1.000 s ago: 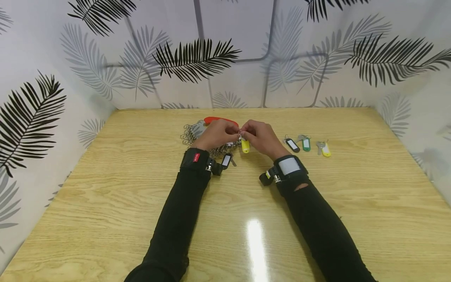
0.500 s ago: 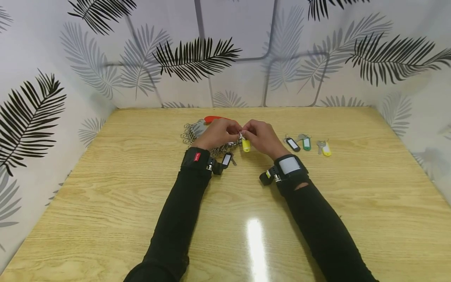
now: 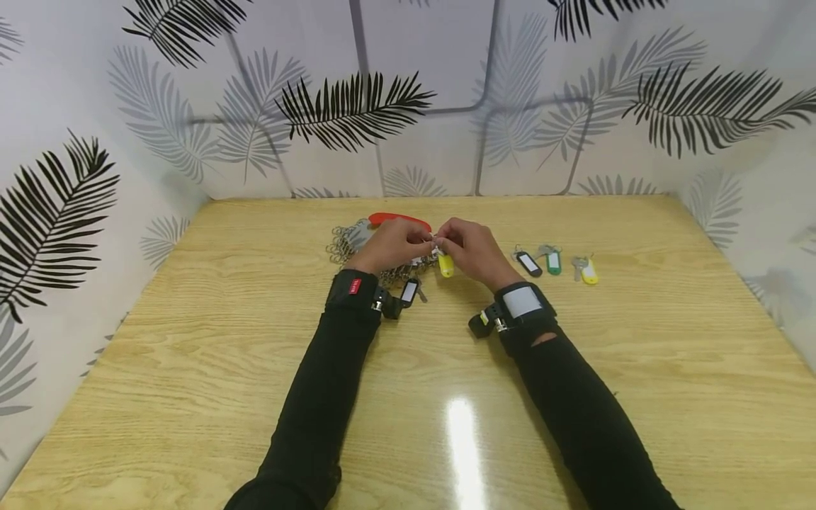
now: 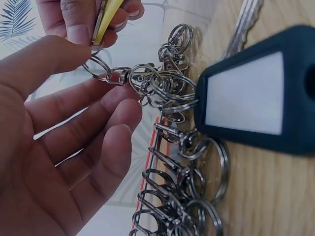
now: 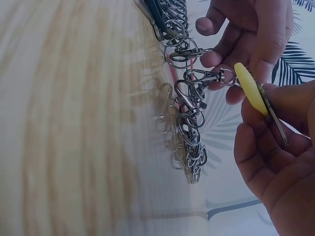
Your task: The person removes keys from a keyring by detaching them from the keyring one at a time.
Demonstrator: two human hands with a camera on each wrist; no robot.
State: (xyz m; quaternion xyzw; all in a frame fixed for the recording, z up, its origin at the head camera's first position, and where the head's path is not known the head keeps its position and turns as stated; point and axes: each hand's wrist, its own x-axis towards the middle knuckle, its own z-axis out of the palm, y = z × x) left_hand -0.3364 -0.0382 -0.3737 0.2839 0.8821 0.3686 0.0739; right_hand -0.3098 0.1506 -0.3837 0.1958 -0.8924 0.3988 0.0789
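Both hands meet over a pile of metal clasps at the back of the table. My left hand (image 3: 392, 244) pinches a split ring (image 4: 98, 66) between thumb and index finger, the other fingers loosely bent. A swivel clasp (image 4: 123, 76) hangs from that ring. In my right hand (image 3: 474, 248), thumb and fingers pinch a yellow key tag (image 5: 250, 88) with a metal key (image 5: 275, 118) lying against it. The tag's top sits right at the split ring. Close below the left wrist lies a black key tag (image 4: 241, 98) with a white label and a key.
A red strip (image 3: 398, 218) lies behind the left hand, with many clasps and rings (image 3: 343, 244) around it. To the right on the wooden table (image 3: 287, 375) are a black tag (image 3: 528, 263), a green tag (image 3: 553, 262) and another yellow tag (image 3: 589, 272), each with a key.
The hands keep their place and their pinch. Only the yellow key tag between them has tilted slightly.
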